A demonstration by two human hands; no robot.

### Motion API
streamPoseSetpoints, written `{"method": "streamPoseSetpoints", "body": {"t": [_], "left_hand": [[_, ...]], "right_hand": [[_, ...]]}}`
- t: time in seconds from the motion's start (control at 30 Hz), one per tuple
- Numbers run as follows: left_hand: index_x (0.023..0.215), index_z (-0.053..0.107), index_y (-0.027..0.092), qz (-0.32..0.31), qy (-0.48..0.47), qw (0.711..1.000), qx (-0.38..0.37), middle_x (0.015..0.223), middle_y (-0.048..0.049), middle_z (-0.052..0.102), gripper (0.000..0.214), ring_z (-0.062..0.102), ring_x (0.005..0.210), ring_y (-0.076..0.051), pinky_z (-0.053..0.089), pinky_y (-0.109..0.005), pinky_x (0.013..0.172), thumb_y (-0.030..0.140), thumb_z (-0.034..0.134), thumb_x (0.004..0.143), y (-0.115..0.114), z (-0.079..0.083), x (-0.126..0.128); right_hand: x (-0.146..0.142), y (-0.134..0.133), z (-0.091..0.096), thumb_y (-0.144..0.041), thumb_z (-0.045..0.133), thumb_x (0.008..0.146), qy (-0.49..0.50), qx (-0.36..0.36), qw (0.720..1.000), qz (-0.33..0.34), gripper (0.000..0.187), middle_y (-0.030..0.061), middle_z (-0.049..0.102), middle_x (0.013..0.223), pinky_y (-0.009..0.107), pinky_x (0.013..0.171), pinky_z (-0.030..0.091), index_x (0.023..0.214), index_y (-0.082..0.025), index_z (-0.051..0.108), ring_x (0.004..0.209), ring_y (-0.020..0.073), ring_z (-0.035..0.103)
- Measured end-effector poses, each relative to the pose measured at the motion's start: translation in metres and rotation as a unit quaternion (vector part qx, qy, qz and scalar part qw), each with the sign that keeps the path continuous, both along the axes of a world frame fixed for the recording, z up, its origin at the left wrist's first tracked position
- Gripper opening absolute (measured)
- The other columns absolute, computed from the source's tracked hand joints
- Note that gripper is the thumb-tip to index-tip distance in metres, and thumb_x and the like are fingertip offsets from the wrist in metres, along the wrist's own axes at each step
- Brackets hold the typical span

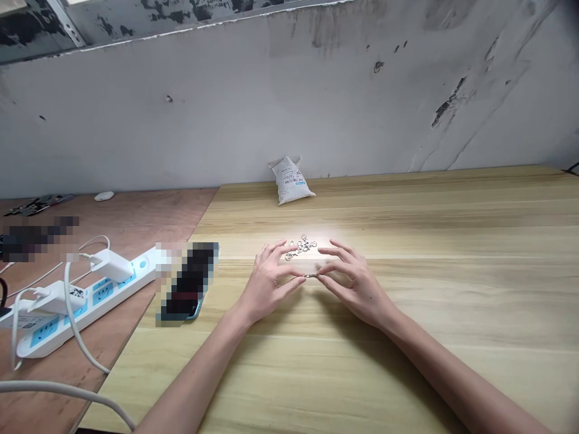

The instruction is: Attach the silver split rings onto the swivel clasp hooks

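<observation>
Holds a small metal piece (311,276) crosswise between both hands, above or on the pale worktop (294,374); cannot tell which. Pinches one end at 9 o'clock with the left grip (269,283), thumb against index finger, and the other end at 3 o'clock with the right grip (357,280) in the same way. Fans out the other fingers of each grip, clear of the piece. Has, between 11 and 12 o'clock from the piece, just past it, a loose pile (302,246) of small metal rings and clasps, close to the left fingertips. Has, farther out on nearly the same line, a white bag (292,181) near the wall (226,120), with a printed label and a blue patch; cannot see inside. Has at 9 o'clock, apart from the left grip, a phone (194,312), mostly masked by blocks. Has beyond, between 8 and 9 o'clock, a white strip (97,304) with two chargers (113,266) in the sockets, mainly over a brown worktop (158,211).
</observation>
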State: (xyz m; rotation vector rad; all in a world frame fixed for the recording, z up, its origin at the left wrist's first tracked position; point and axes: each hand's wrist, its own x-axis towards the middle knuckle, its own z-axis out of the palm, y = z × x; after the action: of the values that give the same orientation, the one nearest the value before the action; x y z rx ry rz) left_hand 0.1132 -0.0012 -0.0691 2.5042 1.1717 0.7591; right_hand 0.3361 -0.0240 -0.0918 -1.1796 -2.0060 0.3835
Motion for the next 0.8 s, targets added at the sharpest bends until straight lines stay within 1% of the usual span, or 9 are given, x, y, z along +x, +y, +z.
{"method": "streamPoseSetpoints", "body": {"t": [0.17, 0.33, 0.47, 0.57, 0.63, 0.73, 0.8], "left_hand": [[0.088, 0.075, 0.03, -0.005, -0.003, 1.0, 0.016, 0.137, -0.0012, 0.056, 0.012, 0.038, 0.137, -0.027, 0.031, -0.053, 0.112, 0.031, 0.063, 0.09, -0.001, -0.001, -0.001], [0.087, 0.075, 0.029, 0.005, -0.015, 0.999, 0.04, 0.134, -0.0012, 0.057, 0.008, 0.038, 0.136, -0.027, 0.035, -0.051, 0.11, 0.029, 0.067, 0.087, -0.001, 0.001, 0.0], [0.085, 0.074, 0.028, 0.009, -0.004, 0.998, 0.066, 0.13, -0.0023, 0.06, 0.01, 0.04, 0.135, -0.026, 0.037, -0.05, 0.109, 0.028, 0.065, 0.088, -0.001, 0.001, 0.001], [0.084, 0.074, 0.027, 0.006, 0.028, 0.993, 0.11, 0.128, -0.0029, 0.061, 0.012, 0.042, 0.134, -0.026, 0.035, -0.051, 0.111, 0.028, 0.063, 0.089, -0.001, -0.002, 0.002], [0.081, 0.074, 0.027, 0.004, 0.053, 0.987, 0.151, 0.131, -0.0032, 0.06, 0.014, 0.041, 0.136, -0.027, 0.032, -0.053, 0.114, 0.027, 0.062, 0.09, -0.001, -0.005, 0.004], [0.078, 0.072, 0.024, 0.005, 0.091, 0.971, 0.223, 0.141, -0.0044, 0.054, 0.017, 0.034, 0.142, -0.027, 0.025, -0.057, 0.117, 0.024, 0.06, 0.09, -0.003, -0.008, 0.008], [0.076, 0.069, 0.021, 0.003, 0.126, 0.955, 0.269, 0.147, -0.0057, 0.048, 0.018, 0.03, 0.145, -0.028, 0.018, -0.059, 0.12, 0.021, 0.059, 0.09, -0.005, -0.007, 0.011]], "right_hand": [[0.0, -0.001, 0.002, -0.028, 0.059, 0.09, 0.007, -0.014, 1.0, 0.002, 0.009, 0.0052, 0.063, 0.124, 0.056, 0.107, 0.036, 0.086, -0.026, 0.066, 0.136, 0.0276, 0.039], [-0.001, -0.002, 0.005, -0.028, 0.058, 0.089, 0.01, -0.018, 1.0, -0.002, 0.009, 0.0055, 0.064, 0.122, 0.057, 0.105, 0.037, 0.084, -0.026, 0.066, 0.135, 0.0294, 0.041], [-0.002, -0.003, 0.005, -0.029, 0.058, 0.089, 0.012, -0.021, 1.0, -0.001, 0.01, 0.0057, 0.064, 0.121, 0.057, 0.105, 0.037, 0.084, -0.026, 0.066, 0.134, 0.0301, 0.041], [-0.002, -0.003, 0.005, -0.03, 0.057, 0.09, 0.012, -0.027, 1.0, -0.002, 0.012, 0.006, 0.064, 0.12, 0.057, 0.105, 0.037, 0.082, -0.026, 0.066, 0.134, 0.0297, 0.041], [-0.002, -0.003, 0.005, -0.031, 0.057, 0.09, 0.012, -0.033, 0.999, -0.008, 0.014, 0.0063, 0.064, 0.119, 0.057, 0.105, 0.036, 0.082, -0.025, 0.066, 0.133, 0.03, 0.042], [-0.004, -0.003, 0.004, -0.032, 0.057, 0.09, 0.017, -0.042, 0.999, -0.024, 0.016, 0.0071, 0.064, 0.118, 0.058, 0.104, 0.036, 0.079, -0.025, 0.066, 0.132, 0.0313, 0.042], [-0.006, -0.003, 0.004, -0.033, 0.058, 0.09, 0.024, -0.045, 0.998, -0.04, 0.018, 0.0075, 0.064, 0.118, 0.058, 0.104, 0.036, 0.077, -0.024, 0.066, 0.131, 0.0318, 0.043]]}}
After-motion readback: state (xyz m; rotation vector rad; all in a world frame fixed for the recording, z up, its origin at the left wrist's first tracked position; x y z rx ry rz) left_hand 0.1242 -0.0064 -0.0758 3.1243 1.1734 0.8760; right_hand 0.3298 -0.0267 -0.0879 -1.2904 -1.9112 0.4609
